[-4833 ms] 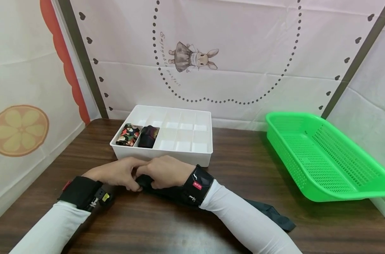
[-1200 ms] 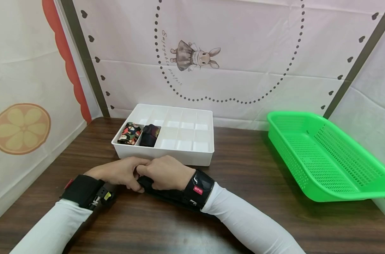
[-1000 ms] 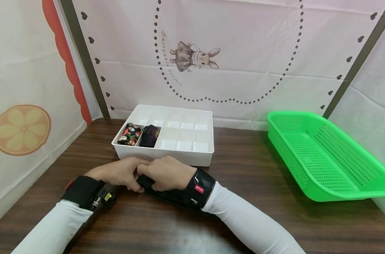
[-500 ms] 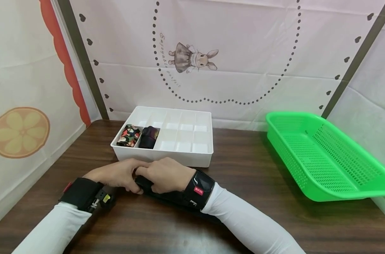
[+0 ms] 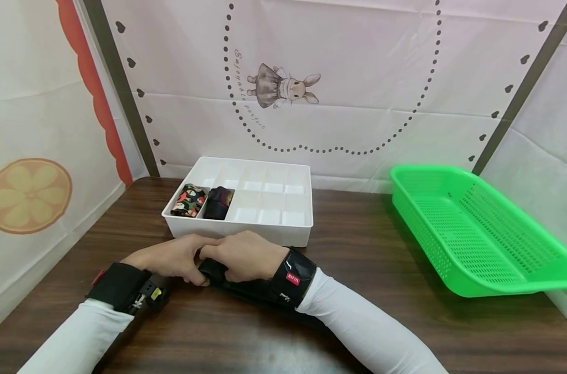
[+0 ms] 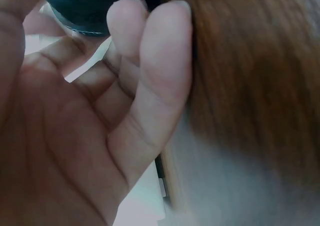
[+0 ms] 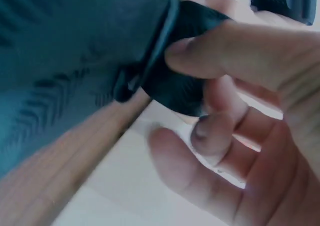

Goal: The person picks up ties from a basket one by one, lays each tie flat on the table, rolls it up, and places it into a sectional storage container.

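Left hand and right hand both pinched dark rolled cloth on table, just near of white divided box. 2 rolls lay inside.

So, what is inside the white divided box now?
The white divided box holds two rolled cloths in its front-left compartments: a colourful patterned roll and, to its right, a dark roll. The other compartments look bare; the front wall hides their nearest floor parts.
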`<state>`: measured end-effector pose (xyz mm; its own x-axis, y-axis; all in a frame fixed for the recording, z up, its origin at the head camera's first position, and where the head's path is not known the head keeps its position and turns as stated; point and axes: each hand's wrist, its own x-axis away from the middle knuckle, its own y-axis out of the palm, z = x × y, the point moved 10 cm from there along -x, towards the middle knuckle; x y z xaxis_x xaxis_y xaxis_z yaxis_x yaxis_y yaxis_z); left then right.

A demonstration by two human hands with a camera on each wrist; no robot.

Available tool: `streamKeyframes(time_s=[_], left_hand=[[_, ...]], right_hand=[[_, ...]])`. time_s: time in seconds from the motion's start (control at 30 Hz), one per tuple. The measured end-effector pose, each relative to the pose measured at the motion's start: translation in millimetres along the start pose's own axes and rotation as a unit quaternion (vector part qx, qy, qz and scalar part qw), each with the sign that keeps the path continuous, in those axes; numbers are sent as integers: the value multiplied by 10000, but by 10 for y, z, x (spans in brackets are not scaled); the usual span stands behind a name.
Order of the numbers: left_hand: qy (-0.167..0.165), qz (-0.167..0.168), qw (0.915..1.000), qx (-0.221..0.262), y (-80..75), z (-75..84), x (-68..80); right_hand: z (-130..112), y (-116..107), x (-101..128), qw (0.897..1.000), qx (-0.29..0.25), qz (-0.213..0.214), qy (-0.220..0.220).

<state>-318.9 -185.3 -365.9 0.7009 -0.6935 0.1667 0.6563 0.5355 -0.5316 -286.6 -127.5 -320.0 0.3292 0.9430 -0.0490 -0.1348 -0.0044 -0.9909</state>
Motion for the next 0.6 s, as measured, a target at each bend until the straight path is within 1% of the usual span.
streamKeyframes(time_s=[0.07,0.23,0.3,0.53,0.6], left_hand=[[-18,-11,10000,-45,-5,3,-10],[71,41,9999,-89,-26,12,-24],[85,22,9999,-125,-14,2,-20],[41,-59,10000,38,10,-8,-5],[13,-58,10000,41,10,-10,-3]], right_hand=[[14,-1,10,10000,-46,-38,-3],[23,-37,2,9997,55,232,-2],[17,-25,1,9996,83,253,-3],[7,17,22,10000,-52,-55,-27],[13,21,25,9999,-118,-86,-21]])
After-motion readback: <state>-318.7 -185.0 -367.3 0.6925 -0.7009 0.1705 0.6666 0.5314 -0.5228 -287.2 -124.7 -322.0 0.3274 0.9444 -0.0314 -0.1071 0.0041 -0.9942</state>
